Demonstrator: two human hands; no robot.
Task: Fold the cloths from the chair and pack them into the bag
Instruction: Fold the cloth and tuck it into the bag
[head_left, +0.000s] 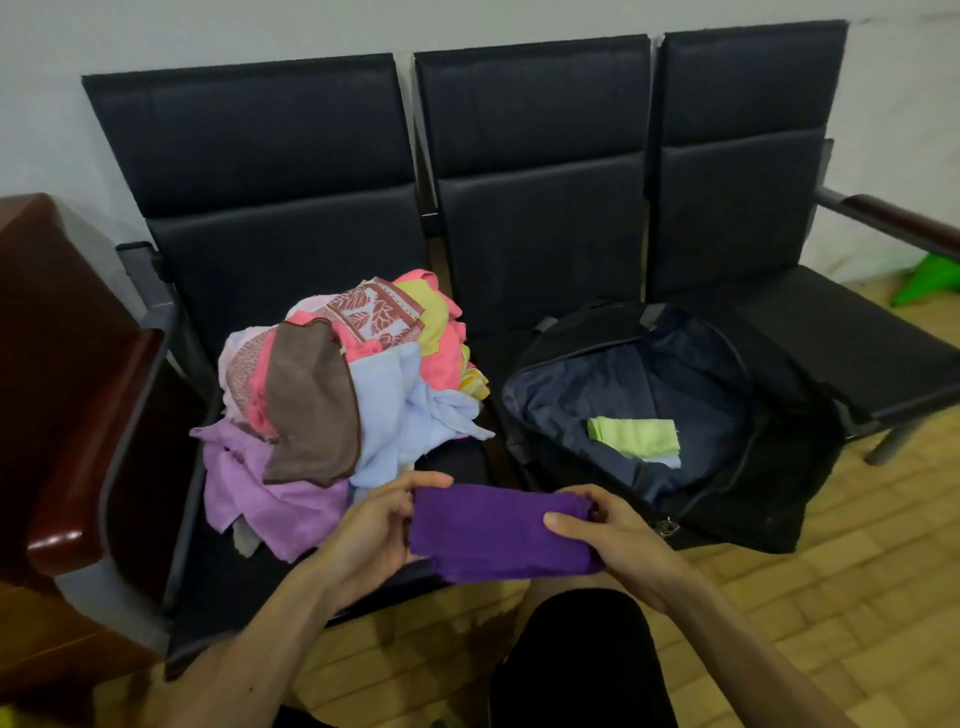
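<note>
A folded purple cloth (493, 530) is stretched between my hands in front of the chair's front edge. My left hand (379, 525) grips its left end and my right hand (602, 530) grips its right end, thumb on top. A loose pile of cloths (332, 405) in pink, light blue, brown and lilac lies on the left seat of the black three-seat chair (530, 234). On the middle seat stands an open black bag (779, 467). Inside it lies a folded light green cloth (634, 436) on top of a pale blue one.
A dark red wooden cabinet (57, 395) stands close on the left, beside the chair's armrest. The right seat holds only the bag's flap. A green object (930, 283) lies on the tiled floor at far right. My dark-clothed knee (576, 660) is below the cloth.
</note>
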